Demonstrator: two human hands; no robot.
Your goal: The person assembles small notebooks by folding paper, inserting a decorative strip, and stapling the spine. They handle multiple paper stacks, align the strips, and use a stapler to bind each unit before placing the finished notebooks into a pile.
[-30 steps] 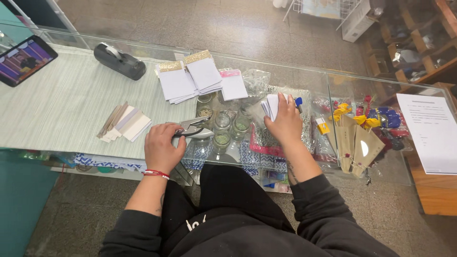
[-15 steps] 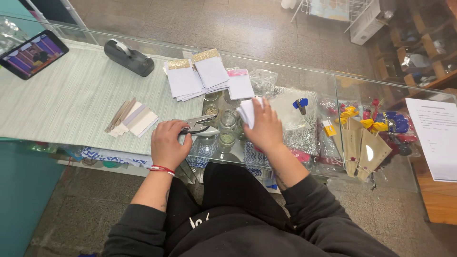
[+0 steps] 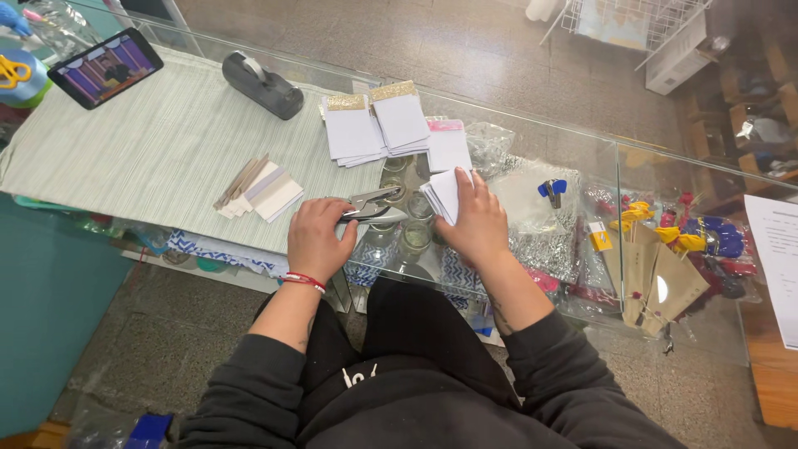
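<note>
My left hand [image 3: 318,239] grips a metal hole punch [image 3: 376,204] that lies on the glass counter [image 3: 532,208], its jaws pointing right. My right hand [image 3: 477,223] holds a small stack of white paper cards [image 3: 442,191], just right of the punch's jaws. Behind them lie two piles of white cards with gold glitter tops [image 3: 378,123] and a card with a pink top [image 3: 448,146]. A small fan of white and brown cards [image 3: 259,188] rests on the striped green mat [image 3: 150,150] to the left of my left hand.
A black tape dispenser [image 3: 263,84] sits at the mat's far edge. A phone with a lit screen [image 3: 105,67] leans at the far left. Clear plastic bags [image 3: 532,199], blue keys [image 3: 552,189], and brown paper cones with coloured flowers [image 3: 657,266] lie to the right.
My right hand has brought the card stack leftward, from the right part of the counter to beside the punch's jaws. My left hand stays on the punch.
</note>
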